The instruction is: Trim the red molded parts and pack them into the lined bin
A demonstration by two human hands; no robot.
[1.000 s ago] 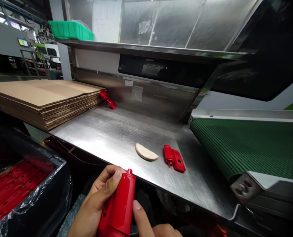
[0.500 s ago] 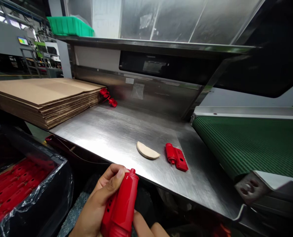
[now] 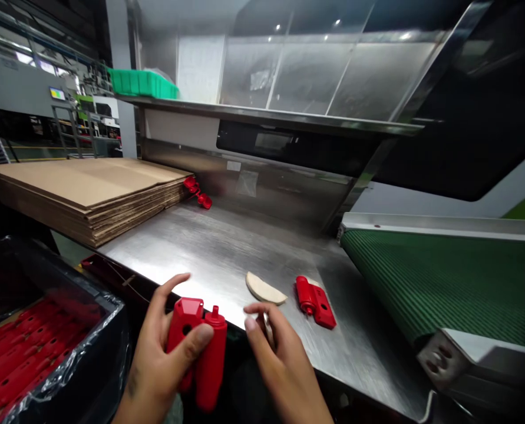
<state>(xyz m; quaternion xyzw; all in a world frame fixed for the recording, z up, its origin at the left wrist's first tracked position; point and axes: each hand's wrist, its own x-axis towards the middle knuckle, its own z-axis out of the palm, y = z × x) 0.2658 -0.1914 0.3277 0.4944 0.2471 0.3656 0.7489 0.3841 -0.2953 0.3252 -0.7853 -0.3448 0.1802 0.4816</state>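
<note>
My left hand (image 3: 167, 347) grips a red plastic part (image 3: 211, 359) in front of the table edge, its thumb across the front and its index finger raised. That part has a bottle-shaped cylinder with a small nozzle beside a flatter block with a dark hole. To its right, apart from it, my right hand (image 3: 277, 353) is curled, with thumb and index finger close together. A thin, pale, shiny thing shows among its fingers, too small to name. Beyond the hands lie a cream half-moon piece (image 3: 264, 290) and a second red plastic part (image 3: 315, 301) on the metal table.
A cardboard stack (image 3: 89, 182) stands at the left, with red scraps (image 3: 198, 193) beside it. Below it, a plastic-lined bin (image 3: 98, 330) holds several red parts. A green conveyor belt (image 3: 448, 282) runs at the right. Above the metal table (image 3: 178, 235), a shelf carries a green tray (image 3: 144, 83).
The red part in my left hand has turned, now showing its holed block. My right hand has come away from it and up to the right. The camera view has tilted upward.
</note>
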